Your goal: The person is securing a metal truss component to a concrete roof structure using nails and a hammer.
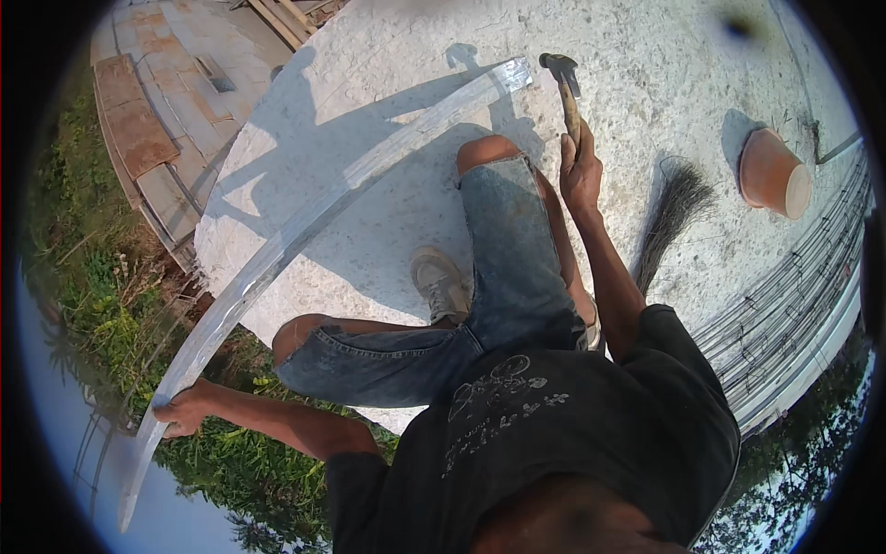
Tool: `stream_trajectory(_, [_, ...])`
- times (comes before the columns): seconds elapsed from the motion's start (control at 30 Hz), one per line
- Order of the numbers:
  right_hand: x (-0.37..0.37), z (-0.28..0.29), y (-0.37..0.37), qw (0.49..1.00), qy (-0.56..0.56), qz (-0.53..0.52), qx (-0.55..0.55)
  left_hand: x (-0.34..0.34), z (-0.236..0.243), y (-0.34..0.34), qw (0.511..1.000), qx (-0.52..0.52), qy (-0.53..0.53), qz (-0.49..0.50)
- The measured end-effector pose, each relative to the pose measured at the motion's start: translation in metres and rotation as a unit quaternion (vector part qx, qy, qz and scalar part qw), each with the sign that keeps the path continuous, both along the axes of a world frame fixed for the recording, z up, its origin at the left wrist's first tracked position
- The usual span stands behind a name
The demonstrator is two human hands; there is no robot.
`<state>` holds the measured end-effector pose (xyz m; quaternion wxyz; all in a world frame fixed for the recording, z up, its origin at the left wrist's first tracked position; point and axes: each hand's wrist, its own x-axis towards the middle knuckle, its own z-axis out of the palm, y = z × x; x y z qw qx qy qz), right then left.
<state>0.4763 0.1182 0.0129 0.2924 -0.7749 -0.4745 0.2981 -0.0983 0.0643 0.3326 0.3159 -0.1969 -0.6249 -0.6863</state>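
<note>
A long silvery bar (265,261) runs from my far left side up to the middle of the concrete surface. Near its lower end my left hand (187,408) is closed around it, out beyond the surface's edge. The bar's other end, shiny and wrapped-looking, lies in front of my knee, close to the hammer. My right hand (581,177) grips the wooden handle of a hammer (570,103). The dark hammer head points away from me, just right of the bar's tip, with a small gap between them.
Right of me lie a bundle of thin dark wire (666,226) and an orange-brown bucket (772,172). Long steel rods (794,300) stretch along the right edge. The pale concrete slab (637,102) ends at the left above green plants (111,314); boards (152,102) stand at the far left.
</note>
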Motion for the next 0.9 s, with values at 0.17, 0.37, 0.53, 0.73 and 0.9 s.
stream_trajectory(0.17, [0.03, -0.057, -0.008, 0.992, -0.047, 0.073, -0.086, 0.026, -0.013, 0.02, 0.999, -0.002, -0.04, -0.02])
stream_trajectory(0.37, [-0.001, 0.017, 0.013, 1.0, 0.007, 0.014, 0.025, -0.006, 0.004, -0.007, 1.0, 0.001, 0.005, 0.002])
stream_trajectory(0.53, [0.017, -0.065, 0.027, 0.996, -0.058, 0.049, -0.045, 0.013, -0.005, 0.018, 1.0, 0.006, -0.002, 0.0])
stream_trajectory(0.73, [0.002, -0.015, 0.015, 0.999, -0.004, -0.025, -0.044, 0.014, 0.005, 0.002, 0.999, -0.016, 0.032, -0.018])
stream_trajectory(0.9, [0.029, -0.03, 0.018, 0.998, -0.021, 0.052, -0.039, 0.055, -0.001, 0.025, 1.0, -0.001, -0.014, -0.013])
